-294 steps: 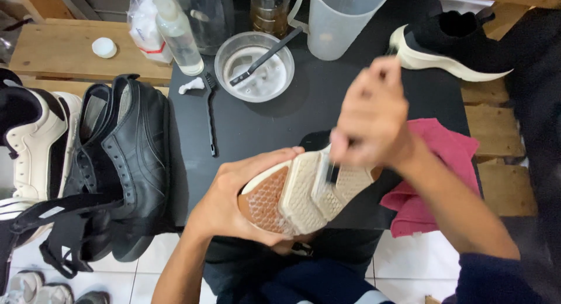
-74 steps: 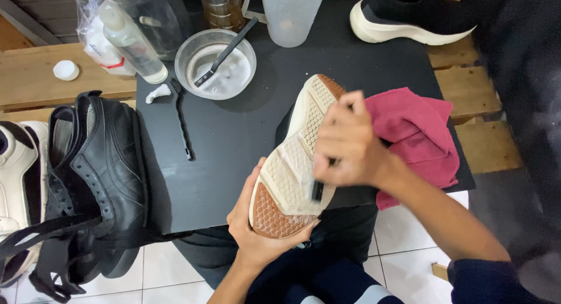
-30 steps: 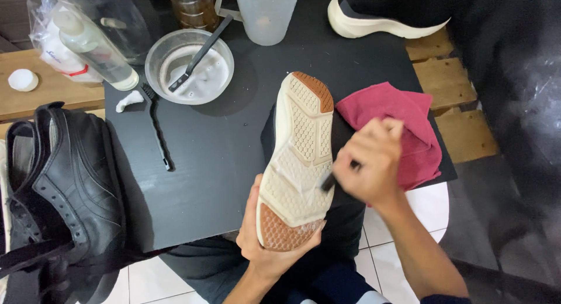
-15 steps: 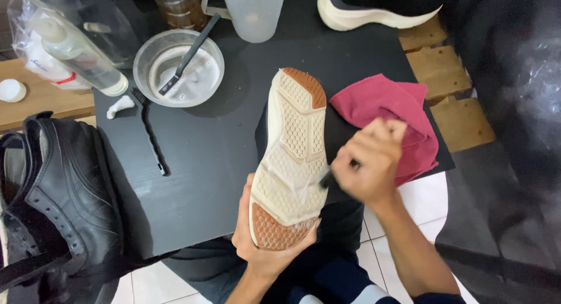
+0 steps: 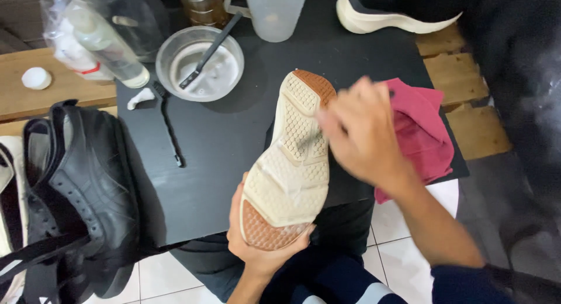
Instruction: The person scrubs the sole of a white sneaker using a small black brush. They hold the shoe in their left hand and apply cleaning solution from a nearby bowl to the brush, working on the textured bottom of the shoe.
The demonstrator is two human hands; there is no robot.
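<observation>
While the left hand point(image 5: 263, 245) grips the upturned shoe point(image 5: 289, 164), the blurred right hand point(image 5: 362, 134) (grip unclear) hovers beside a red cloth point(image 5: 426, 134).

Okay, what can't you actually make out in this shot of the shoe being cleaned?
Head view:
- Right hand: motion-blurred, so any tool in it is unclear.
- Shoe: only the sole shows; its upper faces away.
- Left hand: palm hidden under the shoe.
- Second sneaker and plastic jug: cut off by the top edge.
</observation>
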